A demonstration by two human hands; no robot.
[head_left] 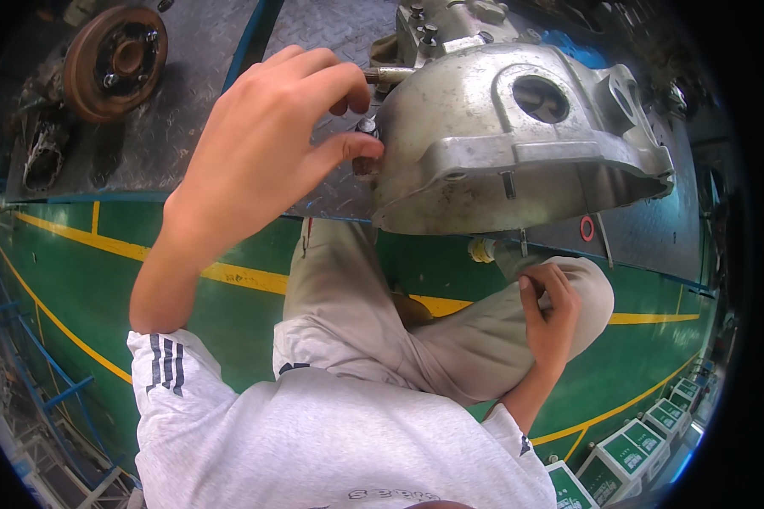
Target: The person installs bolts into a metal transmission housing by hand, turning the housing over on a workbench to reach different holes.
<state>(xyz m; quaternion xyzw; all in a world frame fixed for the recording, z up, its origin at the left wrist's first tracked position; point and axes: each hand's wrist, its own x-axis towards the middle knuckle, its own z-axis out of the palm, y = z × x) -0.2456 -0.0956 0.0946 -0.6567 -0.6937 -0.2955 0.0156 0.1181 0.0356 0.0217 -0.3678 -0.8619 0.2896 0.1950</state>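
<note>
A grey cast-metal bell housing (475, 127) lies on the metal bench in front of me. My left hand (263, 140) is raised at its left side, thumb and forefinger apart in a curve. The thumb tip crosses in front of a small bolt-like metal piece (366, 125) beside the housing wall; whether it touches is unclear. A splined shaft end (386, 75) sticks out close to the forefinger. My other fingers are bent and partly hidden. My right hand (553, 310) rests on my right knee, fingers loosely curled in, with nothing visible in them.
A rusty brake drum or hub (115, 64) sits at the bench's far left. Near the front edge lie a red ring (587, 228) and a thin metal rod (604, 241). Blue cloth-like material (573, 49) lies behind the housing. Green-and-white boxes (628, 458) stand on the floor at lower right.
</note>
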